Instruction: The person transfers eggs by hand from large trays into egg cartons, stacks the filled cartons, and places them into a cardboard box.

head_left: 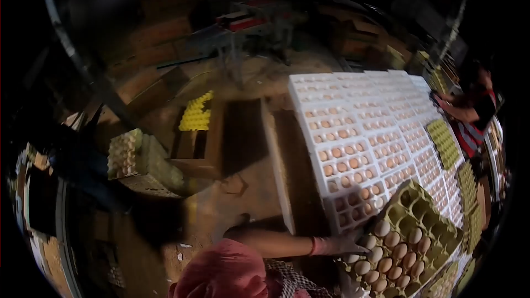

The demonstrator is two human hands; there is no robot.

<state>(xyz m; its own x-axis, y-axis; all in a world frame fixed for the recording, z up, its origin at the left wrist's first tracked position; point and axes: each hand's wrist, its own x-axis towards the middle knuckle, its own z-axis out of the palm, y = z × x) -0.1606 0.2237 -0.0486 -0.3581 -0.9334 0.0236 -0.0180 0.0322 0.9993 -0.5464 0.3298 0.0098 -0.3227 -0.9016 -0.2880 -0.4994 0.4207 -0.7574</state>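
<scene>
My left arm reaches right from a pink sleeve. The gloved left hand (345,244) is at the left edge of an olive-green pulp egg tray (406,198), its fingers curled over the rim beside the eggs. The egg tray sits tilted and casts a shadow on the white trays. Several pale brown eggs (395,272) fill its nearer cells, while the far cells hold none. At the bottom edge, a pale gloved patch that looks like my right hand (349,286) shows below the tray; its fingers are hidden.
White egg trays (361,127) with eggs cover the table beyond. Another person (469,113) works at the right, near green trays (443,143). On the floor at left stand a cardboard box (207,157) with a yellow tray (197,113) and stacked egg trays (146,160).
</scene>
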